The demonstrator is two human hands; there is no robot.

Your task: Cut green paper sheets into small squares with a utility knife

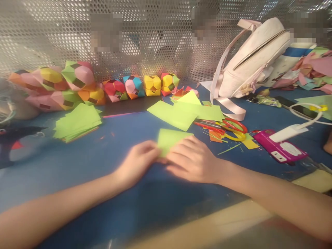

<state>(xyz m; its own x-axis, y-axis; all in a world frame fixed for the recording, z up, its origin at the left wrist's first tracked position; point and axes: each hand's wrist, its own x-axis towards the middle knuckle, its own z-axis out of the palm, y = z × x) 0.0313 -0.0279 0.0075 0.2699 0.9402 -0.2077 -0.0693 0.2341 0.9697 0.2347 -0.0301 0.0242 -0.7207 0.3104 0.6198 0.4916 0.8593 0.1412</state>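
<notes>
- Perforated metal panel (pixel 166 41) across the background, blue desk (pixel 121 135) in front.
- Folded paper balls (pixel 80 77) in many colours at far left, heaped by the panel and trailing toward the middle.
- Nearer, a loose lime stack (pixel 77 121) of sheets.
- Left hand (pixel 138 159) blurred, nearly closed, pinching with thumb and forefinger at the lower left of a lime square (pixel 167 139).
- Square between both hands, partly covered; cannot tell whether touching the desk.
- Right hand (pixel 192 160) palm down, bent fingers gripping the square's right side.
- Loose lime sheets (pixel 173 112) just beyond.
- Scissors (pixel 237 135) with yellow and red handles, among trimmings.
- Whitish backpack (pixel 255 55) leaning behind.
- Magenta power block (pixel 268 143), pale oval too blurred for reading.
</notes>
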